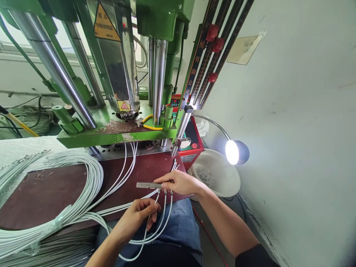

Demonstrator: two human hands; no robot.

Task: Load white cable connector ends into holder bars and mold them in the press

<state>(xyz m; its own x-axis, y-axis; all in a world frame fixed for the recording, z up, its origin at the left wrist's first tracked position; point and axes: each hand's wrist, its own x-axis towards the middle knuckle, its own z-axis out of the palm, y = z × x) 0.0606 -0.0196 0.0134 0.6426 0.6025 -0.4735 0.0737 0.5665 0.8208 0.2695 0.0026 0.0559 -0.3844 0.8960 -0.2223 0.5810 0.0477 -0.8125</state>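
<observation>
Currently loading cables [160, 218] into metal bar [148, 185]: right hand [180, 182] pinches bar; left hand [139, 215], fingers curled, grips one cable. Next: align connector end with free slot.

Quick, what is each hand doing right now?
Left hand: closed, pinching a white cable.
Right hand: closed, holding a metal bar with cable ends plugged in.
</observation>
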